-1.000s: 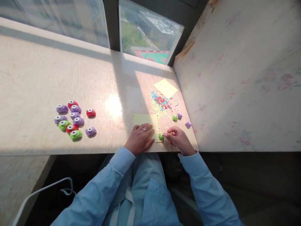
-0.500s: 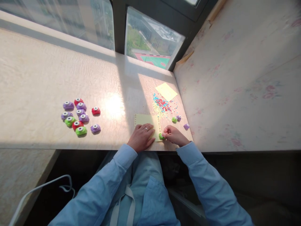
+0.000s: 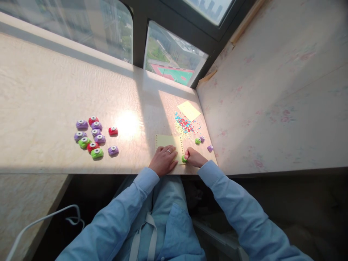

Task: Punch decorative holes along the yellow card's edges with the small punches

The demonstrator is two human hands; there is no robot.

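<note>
Should the left hand (image 3: pixel 165 159), laid flat with fingers nearly together, let the pale yellow sheet (image 3: pixel 167 140) shift, the green punch (image 3: pixel 184 159) at the sheet's near right edge may cut out of line; the right hand (image 3: pixel 193 157) is curled against this punch, pinching or merely pressing, which cannot be told. Relative to the sheet, count three punches (image 3: pixel 198 141) to its right (one green, two purple), eleven others (image 3: pixel 97 153) well left (six purple, three red, two green), and one yellow slip (image 3: pixel 188 110) beyond its far edge.
</note>
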